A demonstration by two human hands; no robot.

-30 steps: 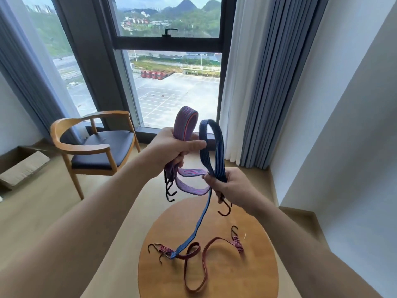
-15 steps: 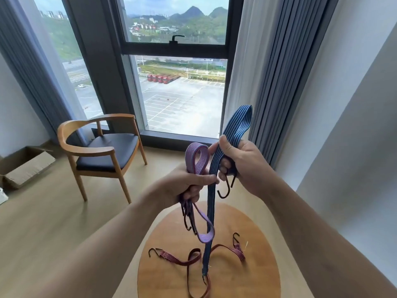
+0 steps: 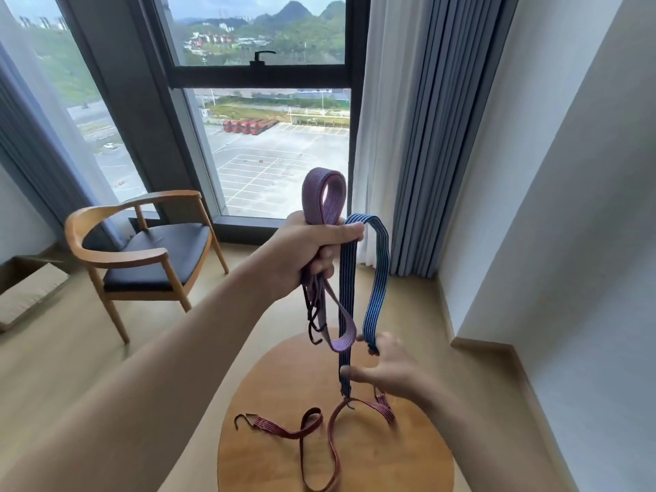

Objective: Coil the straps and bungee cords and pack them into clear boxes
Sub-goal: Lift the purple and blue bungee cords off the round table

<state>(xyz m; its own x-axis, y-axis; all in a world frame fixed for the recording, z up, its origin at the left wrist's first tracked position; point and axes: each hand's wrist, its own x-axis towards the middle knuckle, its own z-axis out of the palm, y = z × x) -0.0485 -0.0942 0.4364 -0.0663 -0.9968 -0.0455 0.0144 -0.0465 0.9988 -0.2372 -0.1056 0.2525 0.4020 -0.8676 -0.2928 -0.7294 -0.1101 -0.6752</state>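
— Head view: where are the cords, and what is each hand doing?

— The person's left hand [image 3: 312, 250] is raised over the round table [image 3: 408, 456]. It is clenched round the folded purple bungee cord [image 3: 323, 193] and also traps the top of the blue bungee cord [image 3: 379, 278]. The right hand [image 3: 390, 367] is lower and blurred. Its fingers [image 3: 364, 338] seem to pinch the blue cord's free end, and the thumb touches the hanging strand. The red bungee cord [image 3: 312, 426] lies loose on the table. No clear box is in view.

— What could go wrong?

— The blue cord's lower end meets the red cord just above the tabletop and looks hooked into it. If so, folding the blue cord further would probably drag the red one along or off the edge. The purple cord's dark hooks [image 3: 314, 328] dangle beside the blue strand and could snag it. If the left-hand grip loosens, the stretchy folds would likely spring open.
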